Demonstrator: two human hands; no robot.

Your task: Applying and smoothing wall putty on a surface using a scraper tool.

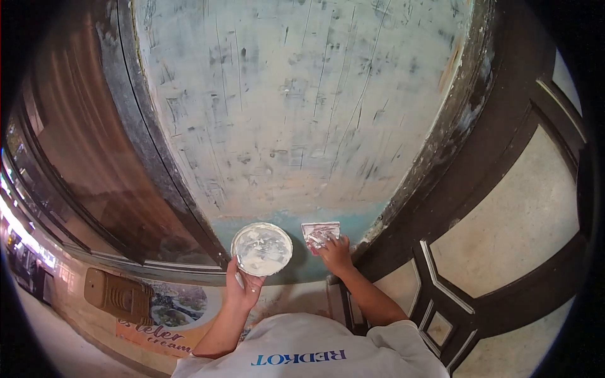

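Observation:
My left hand (242, 291) grips the lower edge of a shallow round lid or dish (261, 249) smeared with white putty. A thin pale strip (239, 280) lies along its thumb side; its kind I cannot make out. To the right, my right hand (335, 253) is closed on a flat putty spreader (320, 233). White paste streaks its face. The spreader is held in front of the blue-green lower part of a wall panel (290, 113); whether it touches the panel I cannot tell. Whitish filler, dark scuffs and long scratches cover the panel.
Dark frames border the panel, the right one (435, 145) rough and chipped. On the left is a glossy brown glazed panel (107, 145). A brown plastic stool (116, 295) is at the lower left, near a printed banner (148, 337). Dark-framed pale panels (510, 214) stand right.

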